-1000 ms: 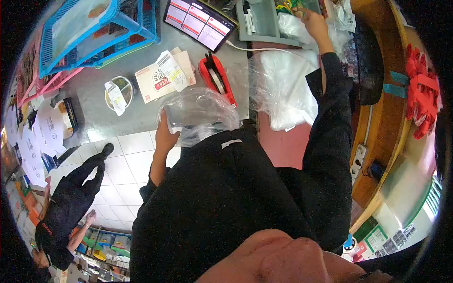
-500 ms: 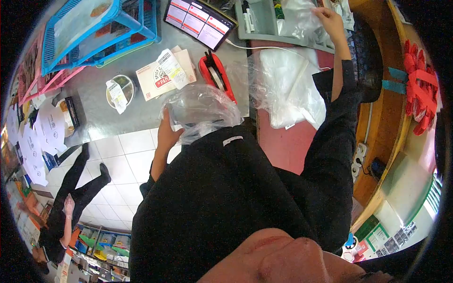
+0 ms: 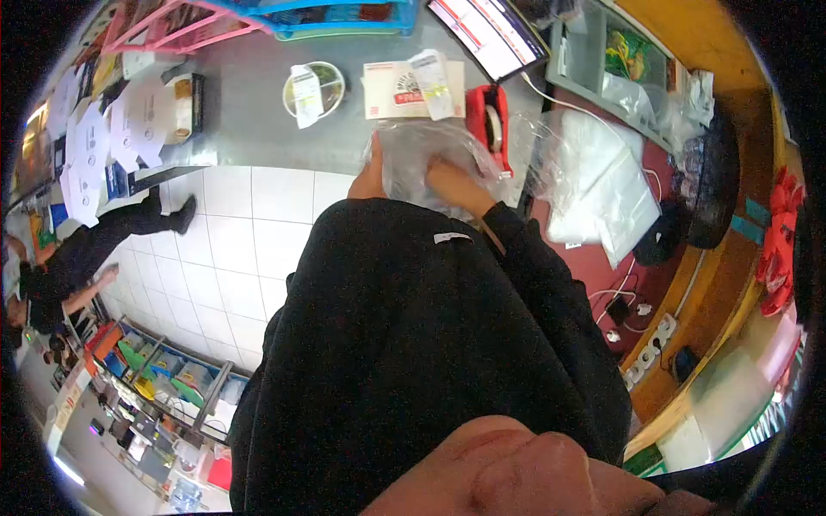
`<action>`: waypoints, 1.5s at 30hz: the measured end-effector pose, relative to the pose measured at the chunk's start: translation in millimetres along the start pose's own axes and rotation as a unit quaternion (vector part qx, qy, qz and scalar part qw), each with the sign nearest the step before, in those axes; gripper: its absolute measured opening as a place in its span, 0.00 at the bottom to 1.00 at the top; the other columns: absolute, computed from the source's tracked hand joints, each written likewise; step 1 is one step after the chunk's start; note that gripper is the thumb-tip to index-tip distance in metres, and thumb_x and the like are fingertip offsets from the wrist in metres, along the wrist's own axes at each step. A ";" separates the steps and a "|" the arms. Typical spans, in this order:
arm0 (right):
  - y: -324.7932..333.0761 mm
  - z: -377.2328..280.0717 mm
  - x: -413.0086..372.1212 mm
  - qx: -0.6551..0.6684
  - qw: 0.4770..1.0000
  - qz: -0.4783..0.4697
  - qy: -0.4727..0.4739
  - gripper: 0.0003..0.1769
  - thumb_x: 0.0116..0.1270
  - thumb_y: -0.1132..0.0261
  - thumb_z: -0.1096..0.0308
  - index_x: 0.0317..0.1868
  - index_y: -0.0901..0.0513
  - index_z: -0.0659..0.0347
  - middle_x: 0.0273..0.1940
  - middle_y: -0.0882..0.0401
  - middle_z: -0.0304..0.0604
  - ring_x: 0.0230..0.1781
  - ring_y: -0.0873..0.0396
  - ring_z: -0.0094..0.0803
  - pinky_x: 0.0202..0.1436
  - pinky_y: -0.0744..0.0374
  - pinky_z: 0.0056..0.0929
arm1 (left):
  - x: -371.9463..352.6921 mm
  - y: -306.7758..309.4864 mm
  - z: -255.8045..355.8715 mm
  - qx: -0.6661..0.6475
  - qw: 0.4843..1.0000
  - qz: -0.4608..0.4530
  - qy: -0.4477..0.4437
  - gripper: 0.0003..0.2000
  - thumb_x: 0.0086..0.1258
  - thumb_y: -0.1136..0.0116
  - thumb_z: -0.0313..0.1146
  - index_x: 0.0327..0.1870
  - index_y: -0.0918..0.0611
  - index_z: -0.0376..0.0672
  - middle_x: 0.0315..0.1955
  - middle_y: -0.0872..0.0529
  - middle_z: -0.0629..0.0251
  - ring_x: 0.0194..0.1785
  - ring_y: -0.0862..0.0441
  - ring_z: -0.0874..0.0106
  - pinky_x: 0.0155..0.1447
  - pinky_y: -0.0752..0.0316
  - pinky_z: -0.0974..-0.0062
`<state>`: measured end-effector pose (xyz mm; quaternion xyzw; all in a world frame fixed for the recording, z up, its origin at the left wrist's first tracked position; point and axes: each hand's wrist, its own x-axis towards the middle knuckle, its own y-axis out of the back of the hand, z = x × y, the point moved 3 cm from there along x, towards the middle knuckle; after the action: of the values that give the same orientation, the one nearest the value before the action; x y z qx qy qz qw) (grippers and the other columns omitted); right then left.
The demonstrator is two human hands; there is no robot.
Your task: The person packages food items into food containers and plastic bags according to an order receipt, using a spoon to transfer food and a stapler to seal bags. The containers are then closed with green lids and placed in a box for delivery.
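At the front edge of the metal counter, my left hand (image 3: 370, 175) holds the left side of a clear plastic bag (image 3: 404, 150). My right hand (image 3: 459, 185) is inside or behind the bag's film, its fingers blurred by the plastic; whether it grips anything cannot be made out. Just beyond the bag lies a flat printed box (image 3: 387, 90) with a paper slip (image 3: 432, 84) on it. A red tape dispenser (image 3: 477, 120) stands to the right. A round bowl (image 3: 330, 84) with a slip (image 3: 305, 95) across it sits to the left.
A tablet (image 3: 495, 39) and a grey compartment tray (image 3: 581, 60) are at the back right. Plastic bags (image 3: 602, 181) are stacked on the red surface. Pink (image 3: 176, 34) and blue baskets (image 3: 344, 19) stand at the back. A co-worker (image 3: 103, 232) is at the far left.
My right hand has come from the grey tray to the clear bag beside my left hand. The head view has turned, shifting the counter things rightward. The co-worker's arm has moved.
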<state>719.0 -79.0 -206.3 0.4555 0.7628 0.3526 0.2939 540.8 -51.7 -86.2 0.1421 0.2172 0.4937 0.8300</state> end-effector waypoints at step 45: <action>203.1 -68.4 84.4 0.194 0.973 0.113 -0.051 0.56 0.33 0.23 0.64 0.66 0.43 0.61 0.56 0.31 0.52 0.61 0.33 0.41 0.61 0.30 0.39 | 4.8 76.6 -41.4 -0.066 0.997 -0.038 0.019 0.57 0.46 0.34 0.30 0.72 0.65 0.47 0.69 0.47 0.43 0.69 0.42 0.49 0.69 0.42 0.65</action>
<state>730.6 47.0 -13.9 0.6043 0.7443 0.2049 0.1971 464.0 -10.3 -88.6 0.0693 0.2054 0.4776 0.8514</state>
